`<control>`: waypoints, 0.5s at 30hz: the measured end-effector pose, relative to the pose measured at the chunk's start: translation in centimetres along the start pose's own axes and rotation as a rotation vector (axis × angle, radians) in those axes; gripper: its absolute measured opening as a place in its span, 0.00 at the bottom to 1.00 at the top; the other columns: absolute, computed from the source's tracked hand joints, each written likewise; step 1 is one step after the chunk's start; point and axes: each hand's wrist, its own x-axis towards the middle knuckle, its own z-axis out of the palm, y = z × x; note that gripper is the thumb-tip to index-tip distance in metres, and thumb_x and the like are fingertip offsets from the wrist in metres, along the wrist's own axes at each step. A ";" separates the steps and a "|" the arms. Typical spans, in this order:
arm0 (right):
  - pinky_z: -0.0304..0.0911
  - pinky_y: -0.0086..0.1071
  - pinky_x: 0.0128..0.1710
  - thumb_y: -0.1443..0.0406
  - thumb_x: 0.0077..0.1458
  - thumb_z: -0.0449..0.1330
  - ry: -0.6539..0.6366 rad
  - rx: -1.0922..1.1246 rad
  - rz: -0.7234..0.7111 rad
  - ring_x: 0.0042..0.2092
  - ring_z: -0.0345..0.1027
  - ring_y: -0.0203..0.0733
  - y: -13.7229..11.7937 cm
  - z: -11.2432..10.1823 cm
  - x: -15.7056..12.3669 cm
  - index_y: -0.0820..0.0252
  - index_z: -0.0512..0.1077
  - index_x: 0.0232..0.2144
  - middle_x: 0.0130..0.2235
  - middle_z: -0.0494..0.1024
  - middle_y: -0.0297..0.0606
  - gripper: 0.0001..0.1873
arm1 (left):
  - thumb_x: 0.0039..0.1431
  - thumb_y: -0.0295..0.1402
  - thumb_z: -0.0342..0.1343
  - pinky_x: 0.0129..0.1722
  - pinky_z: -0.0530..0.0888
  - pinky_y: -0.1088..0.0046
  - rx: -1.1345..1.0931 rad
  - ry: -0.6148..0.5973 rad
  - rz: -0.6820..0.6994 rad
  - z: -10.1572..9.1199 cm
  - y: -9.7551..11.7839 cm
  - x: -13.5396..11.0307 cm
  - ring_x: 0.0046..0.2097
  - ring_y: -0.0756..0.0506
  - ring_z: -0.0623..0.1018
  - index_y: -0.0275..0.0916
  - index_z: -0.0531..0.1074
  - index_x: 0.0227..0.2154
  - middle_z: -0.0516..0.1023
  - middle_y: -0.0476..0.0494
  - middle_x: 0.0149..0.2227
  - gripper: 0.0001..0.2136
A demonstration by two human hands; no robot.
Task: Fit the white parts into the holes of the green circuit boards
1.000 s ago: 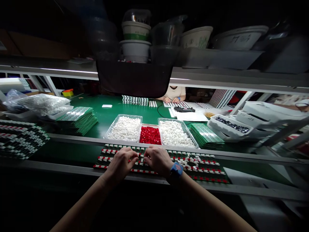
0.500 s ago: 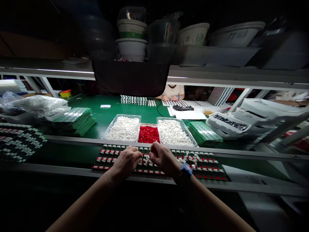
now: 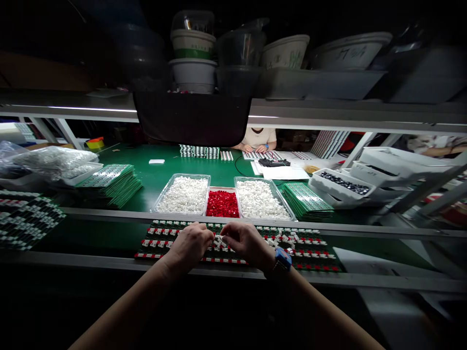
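Observation:
A row of green circuit boards (image 3: 160, 238) set with small white and red plastic parts lies before me along the rail. Over its middle, my left hand (image 3: 193, 243) is closed, fingertips pinched together; what they hold, if anything, is hidden. Beside it my right hand (image 3: 250, 243), wearing a blue watch (image 3: 283, 258), curls thumb and forefinger together at a small white plastic piece (image 3: 221, 239). Loose white pieces (image 3: 284, 238) lie on the boards to the right. Behind the boards stand a left tray of white pieces (image 3: 184, 194), a red-parts tray (image 3: 222, 203) and a right white-pieces tray (image 3: 260, 199).
Metal rails (image 3: 120, 214) run behind and before the boards. Stacks of green boards (image 3: 113, 182) flank the trays. White bins (image 3: 341, 184) with dark parts stand right. A shelf holding tubs (image 3: 193, 73) hangs overhead. A co-worker's hands (image 3: 255, 148) rest at the table's far side.
The view has shifted slightly. My right fingertips have moved a little left and down toward the white pieces and my left hand. The left hand stays closed in nearly the same place.

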 end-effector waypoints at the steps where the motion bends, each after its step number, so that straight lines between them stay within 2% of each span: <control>1: 0.52 0.23 0.24 0.69 0.49 0.55 -0.007 0.006 0.006 0.23 0.54 0.30 0.0 0.0 0.0 0.64 0.73 0.32 0.21 0.64 0.28 0.08 | 0.59 0.26 0.51 0.39 0.70 0.70 -0.006 -0.014 0.005 0.0 0.0 0.0 0.38 0.43 0.75 0.38 0.77 0.30 0.76 0.42 0.31 0.09; 5: 0.55 0.23 0.27 0.72 0.49 0.55 0.010 -0.062 -0.030 0.24 0.58 0.30 0.3 0.1 -0.1 0.64 0.75 0.35 0.23 0.69 0.30 0.11 | 0.57 0.26 0.54 0.41 0.70 0.69 -0.039 -0.043 -0.016 -0.1 0.0 0.3 0.40 0.42 0.75 0.37 0.77 0.30 0.77 0.42 0.33 0.07; 9: 0.58 0.25 0.31 0.68 0.53 0.57 0.056 -0.144 -0.105 0.28 0.64 0.33 0.4 0.0 -0.1 0.61 0.77 0.34 0.29 0.73 0.35 0.09 | 0.53 0.25 0.56 0.42 0.69 0.70 -0.118 -0.069 -0.054 -0.1 -0.2 0.5 0.40 0.43 0.75 0.37 0.75 0.29 0.77 0.43 0.33 0.04; 12: 0.60 0.27 0.34 0.69 0.53 0.58 0.057 -0.162 -0.119 0.32 0.67 0.35 0.6 0.1 0.2 0.60 0.78 0.34 0.33 0.75 0.37 0.08 | 0.52 0.24 0.55 0.41 0.69 0.71 -0.188 -0.021 -0.069 -0.4 -0.3 0.3 0.39 0.44 0.75 0.36 0.75 0.29 0.77 0.44 0.33 0.04; 15: 0.60 0.26 0.34 0.70 0.53 0.58 0.041 -0.174 -0.103 0.32 0.68 0.35 0.7 0.5 0.9 0.61 0.78 0.32 0.31 0.75 0.37 0.08 | 0.55 0.27 0.54 0.37 0.69 0.72 -0.325 0.076 -0.135 -0.8 -0.5 -0.5 0.34 0.45 0.75 0.36 0.74 0.30 0.78 0.45 0.30 0.04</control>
